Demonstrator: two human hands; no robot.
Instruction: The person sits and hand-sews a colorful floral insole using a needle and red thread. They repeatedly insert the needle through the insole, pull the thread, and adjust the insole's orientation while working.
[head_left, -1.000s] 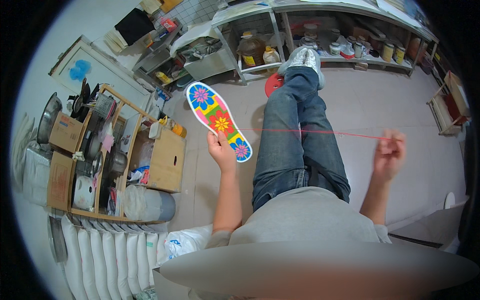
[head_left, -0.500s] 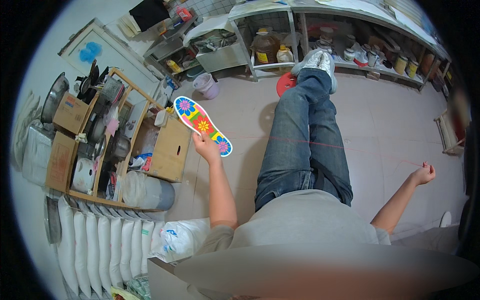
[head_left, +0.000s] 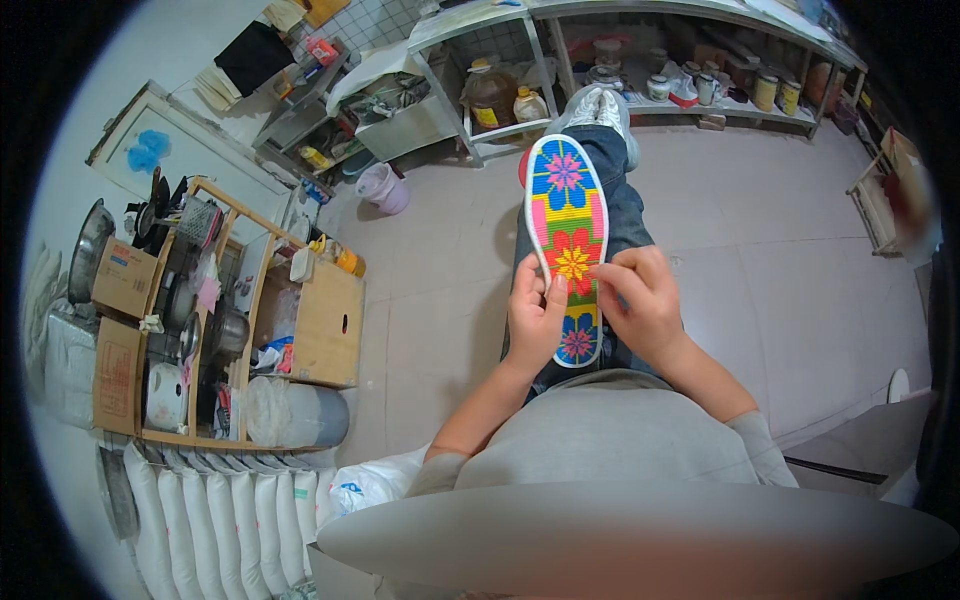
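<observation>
An embroidered insole with a white rim and bright flower patterns in blue, red, pink, yellow and green stands lengthwise above my lap. My left hand grips its left edge, thumb on the patterned face, fingers mostly behind. At the opposite edge, beside the red flower, my right hand is closed in a pinch against the insole. What sits between those fingertips is too small to make out. Behind the insole are my legs in blue jeans, stretched forward with the shoes crossed.
To the left stands a wooden shelf unit with pots and boxes, and a row of white sacks below it. A lilac bucket is on the tiled floor. Ahead, a long counter holds jars and an oil jug underneath.
The insole has come from the left to the middle, turned more upright. My right hand, earlier far out at the right with a red thread drawn taut, is now at the insole's edge.
</observation>
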